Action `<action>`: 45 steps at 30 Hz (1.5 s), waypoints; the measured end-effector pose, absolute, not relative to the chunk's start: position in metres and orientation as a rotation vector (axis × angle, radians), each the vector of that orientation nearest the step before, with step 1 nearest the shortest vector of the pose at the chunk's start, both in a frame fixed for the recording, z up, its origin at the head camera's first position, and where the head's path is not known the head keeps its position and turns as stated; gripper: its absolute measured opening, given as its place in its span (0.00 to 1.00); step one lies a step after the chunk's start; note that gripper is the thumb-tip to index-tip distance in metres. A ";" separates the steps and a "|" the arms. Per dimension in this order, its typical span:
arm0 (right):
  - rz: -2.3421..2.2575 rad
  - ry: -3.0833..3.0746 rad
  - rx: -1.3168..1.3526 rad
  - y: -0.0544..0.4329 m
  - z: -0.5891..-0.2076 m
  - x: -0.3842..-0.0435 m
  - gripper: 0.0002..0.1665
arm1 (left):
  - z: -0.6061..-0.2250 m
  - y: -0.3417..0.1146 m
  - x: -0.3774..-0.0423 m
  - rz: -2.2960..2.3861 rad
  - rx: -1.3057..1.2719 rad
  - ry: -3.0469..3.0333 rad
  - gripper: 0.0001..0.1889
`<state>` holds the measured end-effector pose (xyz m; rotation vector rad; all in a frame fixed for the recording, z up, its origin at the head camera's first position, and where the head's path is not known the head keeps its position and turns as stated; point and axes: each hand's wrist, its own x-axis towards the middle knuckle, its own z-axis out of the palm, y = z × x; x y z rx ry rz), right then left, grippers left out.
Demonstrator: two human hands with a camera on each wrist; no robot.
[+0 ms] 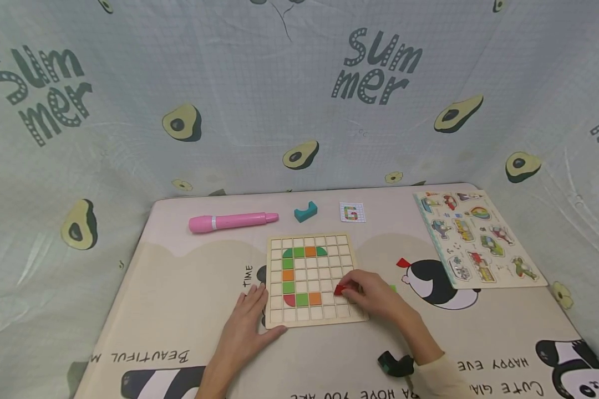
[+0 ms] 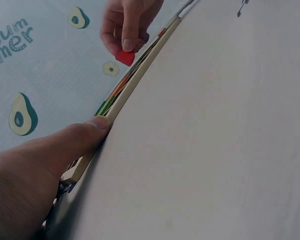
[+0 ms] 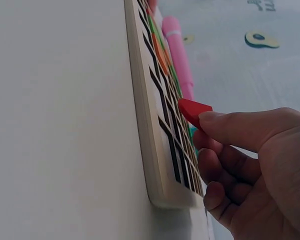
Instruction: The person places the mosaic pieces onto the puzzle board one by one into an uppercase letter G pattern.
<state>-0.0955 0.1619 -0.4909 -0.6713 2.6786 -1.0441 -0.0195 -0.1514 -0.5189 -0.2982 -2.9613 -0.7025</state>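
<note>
A wooden grid board [image 1: 306,274] lies on the table with green, orange and red tiles set in its squares, forming a partial curve. My left hand [image 1: 244,330] rests at the board's left side, fingers extended, with the thumb on its near edge. In the right wrist view, a small red tile [image 3: 194,111] with a rounded side is pinched between the thumb and fingers of my right hand [image 1: 374,293]. That tile is held over the right part of the grid. A bit of green [image 1: 393,288] shows past the right hand, mostly hidden by it.
Behind the board lie a pink pen-like stick [image 1: 234,221], a teal curved block [image 1: 305,211] and a small pattern card [image 1: 352,212]. A picture puzzle board [image 1: 481,238] lies at the right. Near the right forearm is a dark curved object [image 1: 395,364].
</note>
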 end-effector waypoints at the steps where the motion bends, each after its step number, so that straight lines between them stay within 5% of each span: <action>1: -1.044 2.674 -0.683 0.160 -0.491 -0.096 0.06 | -0.519 -0.151 -0.019 -0.703 -0.297 -2.962 0.49; 27: -0.919 2.743 -0.882 0.134 -0.499 -0.093 0.05 | -0.518 -0.153 -0.020 -0.676 -0.318 -2.953 0.48; 45: -0.958 2.718 -0.772 0.135 -0.498 -0.089 0.08 | -0.520 -0.153 -0.020 -0.671 -0.328 -2.937 0.48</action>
